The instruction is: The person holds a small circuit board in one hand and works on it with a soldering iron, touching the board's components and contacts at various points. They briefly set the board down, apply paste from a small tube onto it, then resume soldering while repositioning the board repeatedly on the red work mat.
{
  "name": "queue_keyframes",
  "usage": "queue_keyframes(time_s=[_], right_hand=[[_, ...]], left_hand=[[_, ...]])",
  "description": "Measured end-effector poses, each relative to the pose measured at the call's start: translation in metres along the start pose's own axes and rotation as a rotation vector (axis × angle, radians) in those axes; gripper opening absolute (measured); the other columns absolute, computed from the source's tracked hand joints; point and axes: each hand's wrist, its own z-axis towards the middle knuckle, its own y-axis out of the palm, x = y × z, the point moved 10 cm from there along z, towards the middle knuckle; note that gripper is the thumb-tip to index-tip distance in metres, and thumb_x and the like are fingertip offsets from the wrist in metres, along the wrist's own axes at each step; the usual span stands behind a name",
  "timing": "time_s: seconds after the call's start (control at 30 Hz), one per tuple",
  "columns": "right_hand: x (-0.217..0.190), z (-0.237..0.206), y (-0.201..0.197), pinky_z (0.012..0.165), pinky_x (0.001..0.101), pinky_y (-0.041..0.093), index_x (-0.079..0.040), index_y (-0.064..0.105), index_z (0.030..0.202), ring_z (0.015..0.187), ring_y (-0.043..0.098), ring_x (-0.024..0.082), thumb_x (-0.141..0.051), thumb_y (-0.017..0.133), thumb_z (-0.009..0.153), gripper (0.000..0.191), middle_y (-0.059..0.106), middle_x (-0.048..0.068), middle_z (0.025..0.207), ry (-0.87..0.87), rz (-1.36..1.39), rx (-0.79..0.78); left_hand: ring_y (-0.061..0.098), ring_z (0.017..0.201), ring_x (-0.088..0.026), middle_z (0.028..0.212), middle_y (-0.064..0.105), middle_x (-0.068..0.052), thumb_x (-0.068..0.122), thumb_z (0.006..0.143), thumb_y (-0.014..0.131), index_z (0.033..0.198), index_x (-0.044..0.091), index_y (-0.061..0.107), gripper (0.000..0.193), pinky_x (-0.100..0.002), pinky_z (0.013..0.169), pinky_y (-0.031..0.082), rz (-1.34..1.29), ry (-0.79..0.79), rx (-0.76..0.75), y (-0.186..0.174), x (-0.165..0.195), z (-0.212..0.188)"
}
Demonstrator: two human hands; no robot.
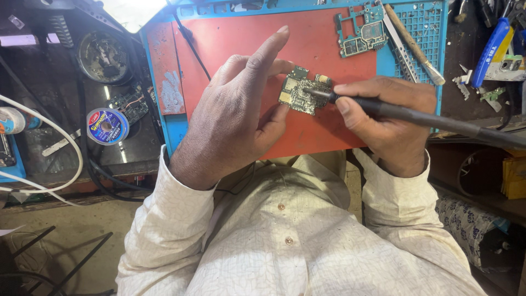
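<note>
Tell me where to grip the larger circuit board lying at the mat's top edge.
Probably pinch the larger circuit board by its bare left edge, coming from the open red mat side: it lies flat, and tweezers crowd its right edge.

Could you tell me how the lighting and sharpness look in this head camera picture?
Head view: a blown-out white patch glares at the top edge; the red mat is evenly lit; the left hand, right hand and small circuit board are sharp; the frame's corners look stretched by the wide lens.
</note>
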Motion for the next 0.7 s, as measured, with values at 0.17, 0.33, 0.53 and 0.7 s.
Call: queue_keyframes(time_s=[0.17, 0.33, 0.53, 0.7], right_hand=[[-0.0025, 0.0002, 0.0001, 0.06, 0.0209, 0.044, -0.001, 0.078, 0.106, 0.065, 0.063, 0.011, -0.021, 0.08, 0.099, 0.021, 0.075, 0.008, 0.084, -0.003, -0.009, 0.003], [-0.0007, 0.0002, -0.0018, 0.063, 0.0227, 0.046, -0.001, 0.076, 0.104, 0.069, 0.065, 0.012, -0.021, 0.079, 0.096, 0.021, 0.075, 0.008, 0.089, 0.016, 0.03, 0.032], [0.0027, -0.0032, -0.0032, 0.06, 0.0213, 0.046, 0.0, 0.078, 0.104, 0.066, 0.065, 0.012, -0.018, 0.08, 0.099, 0.019, 0.076, 0.009, 0.087, -0.006, -0.017, 0.026], [0.0004, -0.0025, -0.0043, 0.062, 0.0216, 0.048, 0.0, 0.077, 0.104, 0.068, 0.066, 0.012, -0.016, 0.079, 0.098, 0.017, 0.075, 0.01, 0.088, -0.026, -0.004, 0.042]], left_hand=[[0.06, 0.126, -0.031, 0.13, 0.068, -0.008, 0.008, 0.093, 0.077, 0.157, 0.004, 0.024, 0.083, -0.043, 0.113, 0.05, 0.003, 0.007, 0.007, -0.0001, 0.0004, 0.0006], [0.06, 0.124, -0.029, 0.131, 0.068, -0.007, 0.008, 0.094, 0.077, 0.157, 0.004, 0.024, 0.083, -0.043, 0.113, 0.05, 0.001, 0.008, 0.003, 0.0008, -0.0001, -0.0003], [0.06, 0.124, -0.03, 0.131, 0.068, -0.007, 0.009, 0.093, 0.077, 0.157, 0.005, 0.024, 0.083, -0.043, 0.113, 0.05, 0.007, 0.013, 0.007, 0.0007, 0.0004, -0.0003], [0.06, 0.124, -0.03, 0.131, 0.068, -0.007, 0.008, 0.093, 0.077, 0.157, 0.005, 0.024, 0.083, -0.043, 0.113, 0.051, 0.002, 0.01, 0.006, 0.0005, 0.0001, -0.0003]])
